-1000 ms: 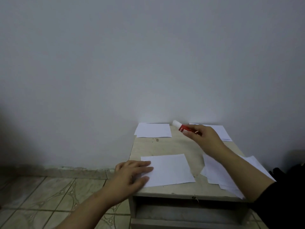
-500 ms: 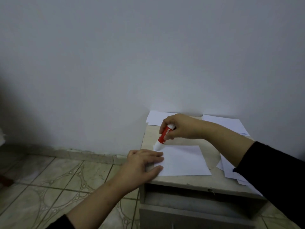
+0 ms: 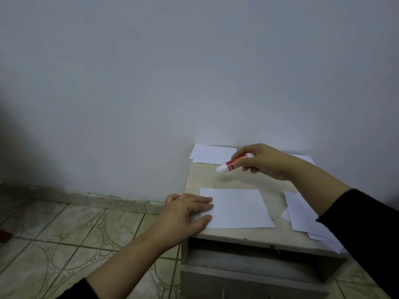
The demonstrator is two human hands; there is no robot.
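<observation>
Right hand (image 3: 265, 162) is gripping the glue stick (image 3: 232, 166), fingers curled round the red barrel. The white end is poking out to the hand's left and tilting down, hovering over the bare desk (image 3: 205, 178) and touching nothing. Whether that white end is a cap or exposed glue, I cannot tell.

Just below the stick, nearer the person, the sheet (image 3: 235, 208) is lying flat. Left hand (image 3: 185, 214) is pressing on its left edge, fingers nearly straight and thumb lying along the near corner, so it is pinning the paper, not gripping it. Beyond the right hand, against the wall, a small stack (image 3: 212, 153) is sitting. Under the right forearm a loose pile (image 3: 302, 214) is hanging over the desk edge.

Now the risks, as I am judging them. Only one edge of the sheet is being held, so a firm drag of the stick away from the left hand could wrinkle or skid the free side. A stroke running past the edge would be smearing glue on the desk, and the sheet might stick there. The sleeve is passing right over that loose pile, so a careless sweep could be knocking papers onto the floor (image 3: 64, 244).
</observation>
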